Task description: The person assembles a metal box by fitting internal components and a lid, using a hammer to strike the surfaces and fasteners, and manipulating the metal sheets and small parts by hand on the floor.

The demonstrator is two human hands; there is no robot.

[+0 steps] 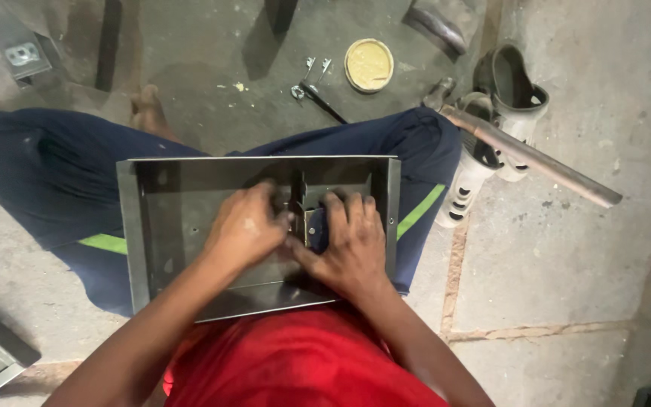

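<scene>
Your left hand (246,226) and right hand (348,245) both curled, fingers bent, onto a small metal fitting (303,215) inside the shallow grey metal tray (141,234) resting across your lap. Beyond the tray's far edge lay a round yellow-filled tin (368,65) and a dark hand tool (318,98); right of the tray sat a rusty pipe (529,157).

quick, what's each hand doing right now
Left hand: fingers curled on a small metal fitting inside the metal tray.
Right hand: closed on the same fitting.
</scene>
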